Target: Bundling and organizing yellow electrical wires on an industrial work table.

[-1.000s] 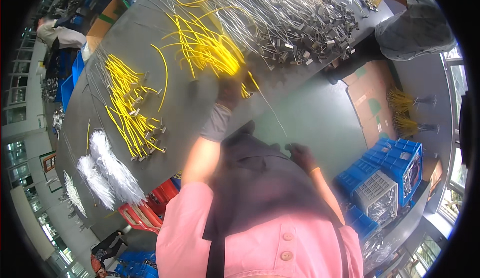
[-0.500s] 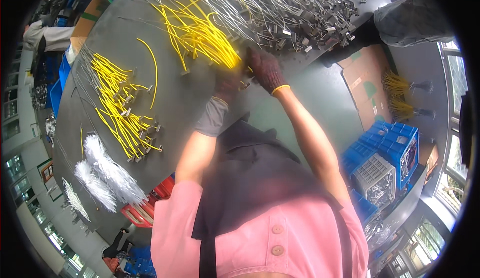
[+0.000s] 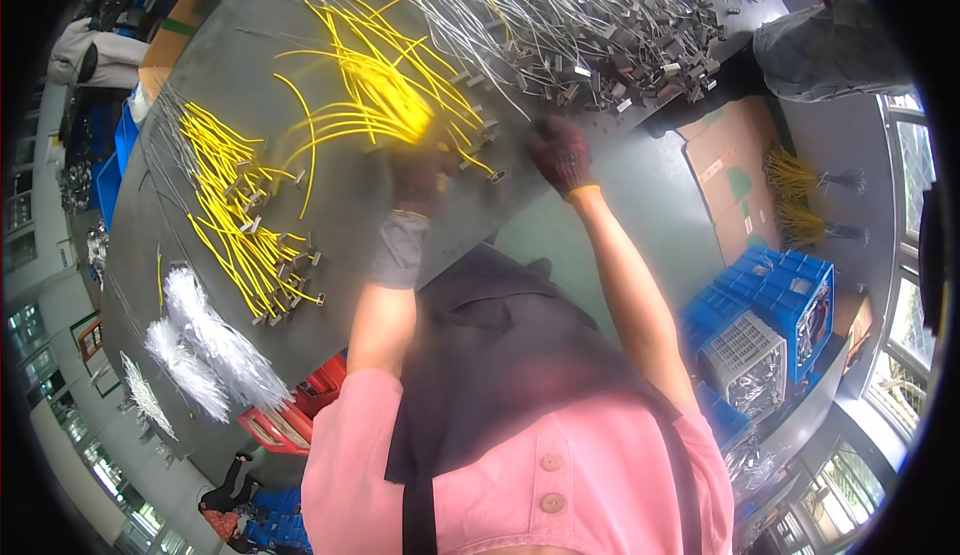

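Observation:
My left hand (image 3: 418, 175), in a dark red knitted glove, is closed around the lower ends of a bundle of yellow-sleeved wires (image 3: 390, 100); motion blurs its fingers. The wires fan out from it over the grey table (image 3: 370, 210). Some yellow wires with small metal end pieces (image 3: 495, 176) lie just right of that hand. My right hand (image 3: 562, 155), gloved alike, has curled fingers at the near edge of a heap of thin grey wires with dark block-shaped ends (image 3: 620, 60). Whatever its fingers hold is hidden.
Another yellow-sleeved bundle (image 3: 235, 225) lies at the left, with white strands (image 3: 215, 340) nearer me. Red crates (image 3: 285, 415) stand by the table's left near edge. Blue crates (image 3: 770, 290) are at the right. A co-worker's grey sleeve (image 3: 830, 50) shows at the far right.
My hands have moved apart: the left one leftward and slightly nearer with the yellow bundle, the right one to the right. The bundle's wires have spread, some swinging left.

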A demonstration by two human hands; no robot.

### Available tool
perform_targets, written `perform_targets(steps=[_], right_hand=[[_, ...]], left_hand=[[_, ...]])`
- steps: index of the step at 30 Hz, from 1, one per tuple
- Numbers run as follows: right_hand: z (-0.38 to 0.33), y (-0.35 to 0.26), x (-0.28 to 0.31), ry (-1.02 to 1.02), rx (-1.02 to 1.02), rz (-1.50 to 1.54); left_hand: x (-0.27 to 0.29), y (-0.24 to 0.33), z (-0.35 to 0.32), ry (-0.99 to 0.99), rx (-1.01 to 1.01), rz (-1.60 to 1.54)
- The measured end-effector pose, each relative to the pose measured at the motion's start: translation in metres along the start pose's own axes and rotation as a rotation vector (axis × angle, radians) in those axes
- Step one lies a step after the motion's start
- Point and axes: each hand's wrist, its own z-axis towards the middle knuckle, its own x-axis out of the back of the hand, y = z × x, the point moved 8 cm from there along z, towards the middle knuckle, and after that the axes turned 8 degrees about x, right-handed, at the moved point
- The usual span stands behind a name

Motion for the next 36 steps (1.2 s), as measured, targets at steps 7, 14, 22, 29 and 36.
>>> perform_targets(steps=[7, 14, 22, 29, 36], right_hand=[[-0.126, 0.03, 0.047, -0.046, 0.004, 0.458], [-0.397, 0.168, 0.064, -0.564, -0.355, 0.12], [-0.593, 0.228, 0.108, -0.549, -0.497, -0.019], [-0.651, 0.276, 0.105, -0.716, -0.463, -0.143], [-0.697, 0.363, 0.077, -0.511, -0.401, 0.165]], left_hand=[[-0.115, -0.108, -0.016, -0.442, 0.216, -0.102], [-0.162, -0.153, -0.009, -0.471, 0.018, -0.235], [-0.149, -0.059, -0.035, -0.294, 0.165, -0.443], [-0.12, -0.016, -0.069, -0.109, 0.294, -0.6], [-0.138, -0.031, -0.098, -0.193, 0.328, -0.641]])
